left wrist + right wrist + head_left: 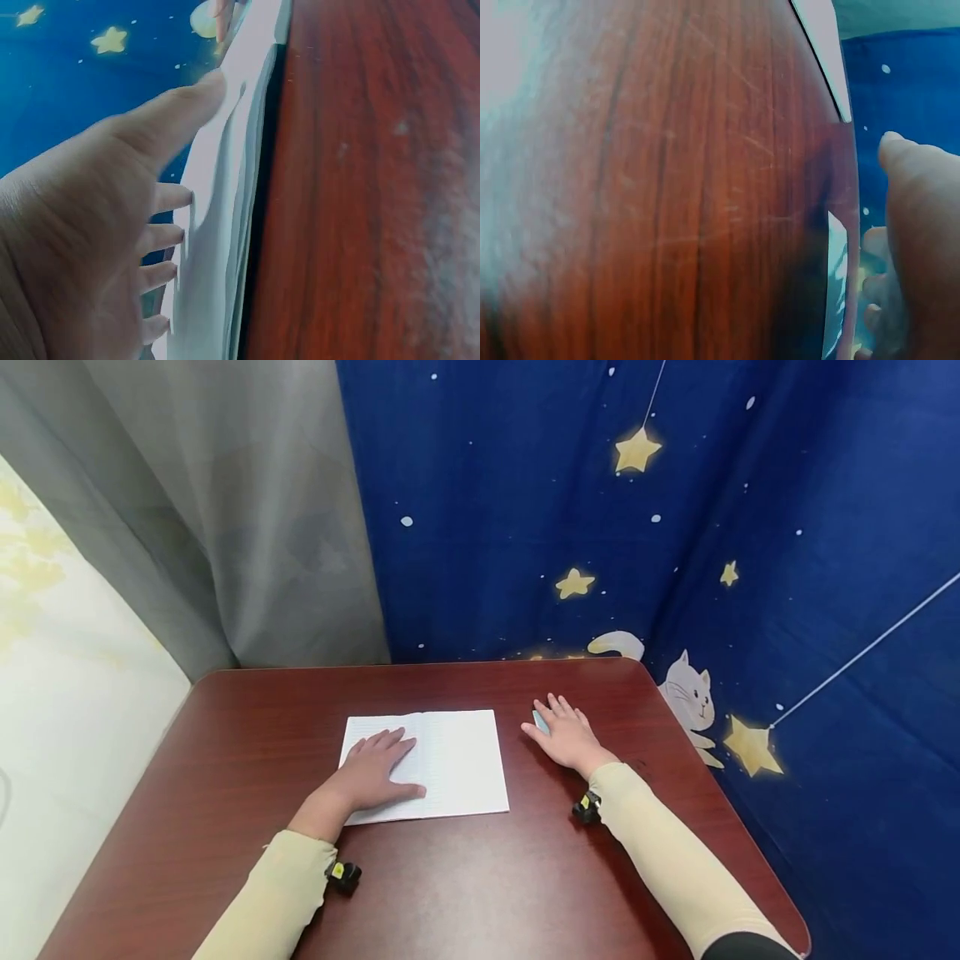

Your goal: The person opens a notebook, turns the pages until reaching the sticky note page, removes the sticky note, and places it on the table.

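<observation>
An open notebook (465,760) with pale lined pages lies on the dark red table. My left hand (372,777) rests on its left page, fingers spread and thumb reaching toward the centre fold. In the left wrist view, the fingertips (177,196) meet the paper, and the edges of the stacked pages show. To the right of the notebook, my right hand (562,735) is held out flat over a small, thin, light blue item (541,722), largely hidden beneath it. From the right wrist, that item appears as a pale flat strip on the wood, with the fingers above it.
The wooden table (450,885) has rounded corners. Behind it hang a grey curtain (292,527) and a blue curtain (510,485) with stars and a cat. A pale surface (67,735) borders the table's left side. Each wrist carries a small black camera (343,877).
</observation>
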The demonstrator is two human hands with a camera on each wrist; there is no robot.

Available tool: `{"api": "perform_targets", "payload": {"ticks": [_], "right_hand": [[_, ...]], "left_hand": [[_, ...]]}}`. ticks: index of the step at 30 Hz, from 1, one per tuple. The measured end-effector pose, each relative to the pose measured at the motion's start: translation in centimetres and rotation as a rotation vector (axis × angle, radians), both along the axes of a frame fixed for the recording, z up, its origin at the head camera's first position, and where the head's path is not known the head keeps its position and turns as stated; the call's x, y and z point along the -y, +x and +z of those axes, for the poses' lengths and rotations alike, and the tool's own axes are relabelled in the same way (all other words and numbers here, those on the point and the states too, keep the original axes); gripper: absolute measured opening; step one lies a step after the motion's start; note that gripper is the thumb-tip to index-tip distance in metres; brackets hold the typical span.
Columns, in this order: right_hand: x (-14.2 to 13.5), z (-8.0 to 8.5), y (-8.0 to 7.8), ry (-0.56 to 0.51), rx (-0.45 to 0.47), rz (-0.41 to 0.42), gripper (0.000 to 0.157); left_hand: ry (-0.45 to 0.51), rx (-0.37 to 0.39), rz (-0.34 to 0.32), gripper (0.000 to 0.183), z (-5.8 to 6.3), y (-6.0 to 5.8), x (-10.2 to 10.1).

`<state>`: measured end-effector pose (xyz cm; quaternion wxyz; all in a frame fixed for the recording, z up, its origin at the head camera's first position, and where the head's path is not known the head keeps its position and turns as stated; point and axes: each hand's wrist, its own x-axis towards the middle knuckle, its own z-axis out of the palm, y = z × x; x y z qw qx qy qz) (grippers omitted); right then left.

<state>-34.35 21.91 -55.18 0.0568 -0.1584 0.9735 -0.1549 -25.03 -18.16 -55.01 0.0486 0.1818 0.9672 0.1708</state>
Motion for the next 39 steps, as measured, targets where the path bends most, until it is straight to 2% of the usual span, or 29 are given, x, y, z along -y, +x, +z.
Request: {"api": "perform_targets", "payload": {"ticks": [5,9,12,18,21,27,32,39], "right_hand": [[-0.4,-0.4,0.2,-0.03,-0.115,0.0,0.085],[-0.5,0.0,-0.2,0.002,-0.188,-0.005,0.088],[-0.6,0.3,-0.6,0.039,-0.2,-0.018,0.092],[-0.8,0.7,-1.5,0.07,-0.198,-0.064,0.098],[-1.1,0.9,-1.9,0.077,-0.199,-0.08,0.1],[-2.0,0.8,-2.7,0.09,-0.2,-0.114,0.1],[-2.1,0.7,-2.9,0.068,-0.177,-0.1,0.099],[-1.8,1.3,-3.2,0.063,-0.158,-0.086,0.105]], "left_hand": [[0.01,-0.16,0.055,0.078,0.4,-0.4,-0.3],[0.009,-0.271,0.136,0.077,0.8,-1.7,0.2],[-0.007,-0.305,0.205,0.081,1.1,-2.8,1.0],[-0.053,-0.3,0.314,0.089,1.0,-4.8,2.7],[-0.077,-0.282,0.34,0.092,0.9,-5.5,3.3],[-0.076,-0.24,0.335,0.095,0.9,-6.3,3.7],[-0.093,-0.211,0.342,0.1,1.1,-6.5,4.1],[-0.07,-0.187,0.339,0.101,1.8,-6.5,4.5]]}}
